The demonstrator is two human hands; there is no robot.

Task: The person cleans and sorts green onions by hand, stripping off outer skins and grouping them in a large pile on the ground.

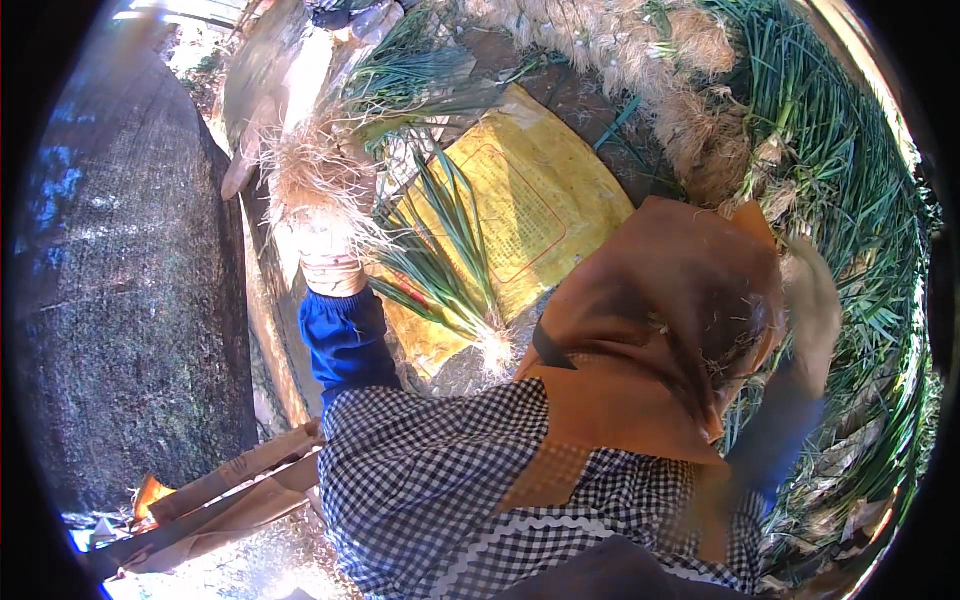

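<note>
My left hand [325,245], washed out by sunlight, reaches forward from a blue cuff at a bunch of green onions [315,170]. Tangled pale roots cover its fingers, and the hand appears closed on the bunch. Just right of that wrist, a few loose green onions [450,275] lie with leaves pointing away and white root ends toward me. They rest partly on a yellow woven sack [550,185]. At the right, my right hand [812,295] is smeared by motion beside a large heap of green onions [850,210]; its fingers cannot be made out.
An orange-brown apron [660,290] covers my lap over a black-and-white checked garment [430,440]. A broad dark grey surface [140,280] stands at the left. More onions with dry, matted roots [700,130] line the back right. Wooden boards [235,475] lie at the lower left.
</note>
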